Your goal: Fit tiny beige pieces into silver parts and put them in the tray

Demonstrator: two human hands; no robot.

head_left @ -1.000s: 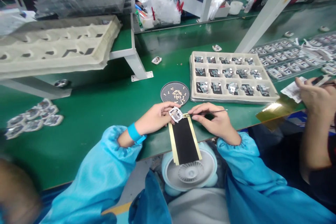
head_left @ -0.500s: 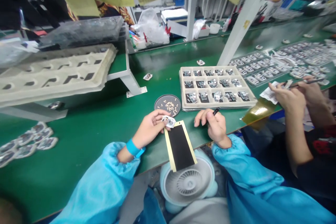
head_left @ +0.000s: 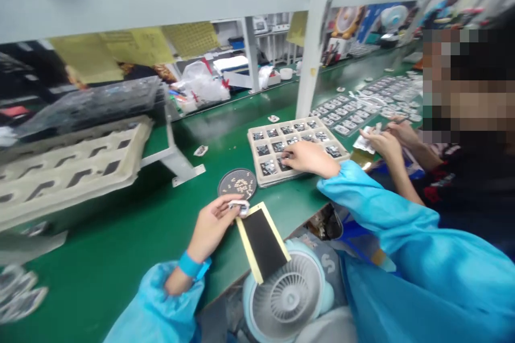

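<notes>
Pinching the case (head_left: 242, 207) by one side, your left hand (head_left: 211, 225) likely keeps its face reachable; your right hand (head_left: 309, 157) meets the tray (head_left: 269, 180), its grip unclear.

The left arm (head_left: 156, 303) angles forward and inward, the left hand (head_left: 213, 225) closed in a pinch. The right arm (head_left: 386, 214) reaches farther out and leftward, the right hand (head_left: 309, 157) palm down, fingers (head_left: 292, 156) bent, their grip unclear.

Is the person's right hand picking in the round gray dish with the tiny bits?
No, the right hand is at the divided beige tray, and the round dish lies to the left of it.
</notes>
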